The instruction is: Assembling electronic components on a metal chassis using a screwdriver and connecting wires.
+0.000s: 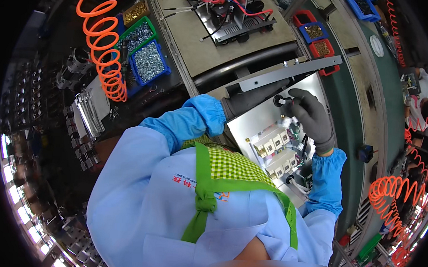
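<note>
While my right hand curls by the black fitting on the metal box, the grey panel partly hides my left hand; I can't tell either grip, and a slipping panel could pinch fingers.

The box is silver, the apron green-checked

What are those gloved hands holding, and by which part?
It can't be told: the right hand curls near a black fitting; the metal panel partly hides the left hand.

A green worktop stands rightward; bright panes, perhaps windows, line the lower left.
</note>
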`<state>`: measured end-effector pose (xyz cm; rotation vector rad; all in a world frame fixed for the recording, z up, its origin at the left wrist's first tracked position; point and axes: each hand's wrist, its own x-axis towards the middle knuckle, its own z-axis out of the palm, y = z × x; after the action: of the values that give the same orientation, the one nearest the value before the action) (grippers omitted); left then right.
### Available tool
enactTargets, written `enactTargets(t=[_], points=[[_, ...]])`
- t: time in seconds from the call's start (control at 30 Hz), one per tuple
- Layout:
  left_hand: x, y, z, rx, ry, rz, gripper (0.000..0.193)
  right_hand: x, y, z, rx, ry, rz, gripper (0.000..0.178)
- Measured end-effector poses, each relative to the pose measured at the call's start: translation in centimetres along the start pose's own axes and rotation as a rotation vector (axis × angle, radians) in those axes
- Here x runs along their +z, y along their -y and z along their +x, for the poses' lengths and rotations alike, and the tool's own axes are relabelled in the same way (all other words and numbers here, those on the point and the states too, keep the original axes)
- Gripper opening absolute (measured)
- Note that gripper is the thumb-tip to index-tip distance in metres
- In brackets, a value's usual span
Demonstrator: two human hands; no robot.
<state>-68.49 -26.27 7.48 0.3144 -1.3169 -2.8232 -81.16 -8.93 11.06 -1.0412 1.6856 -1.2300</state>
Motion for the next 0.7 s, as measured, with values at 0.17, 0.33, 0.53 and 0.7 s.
enactTargets(t=[0.17, 0.33, 0.53, 0.7], points=[[-2.1, 2.2, 0.5, 0.127, 0.112, 0.254, 0.047, -0.3, 0.0, 0.5, 0.023, -0.182, 0.180, 0.032], [-3.0, 2.9, 1.4, 0.144, 0.267, 0.273, 0.048, -1.5, -1.2, 0.1, 0.109, -0.050, 0.026, 0.029], [-3.4, 3.8, 1.9, -0.283, 0.209, -1.163, 0.048, 1.8, -1.0, 2.5, -0.352, -0.071, -0.444, 0.030], [-5.4, 5.5, 2.3, -0.636, 0.338, -2.406, 0.048, 2.3, -0.3, 2.2, -0.364, -0.346, -0.508, 0.016]])
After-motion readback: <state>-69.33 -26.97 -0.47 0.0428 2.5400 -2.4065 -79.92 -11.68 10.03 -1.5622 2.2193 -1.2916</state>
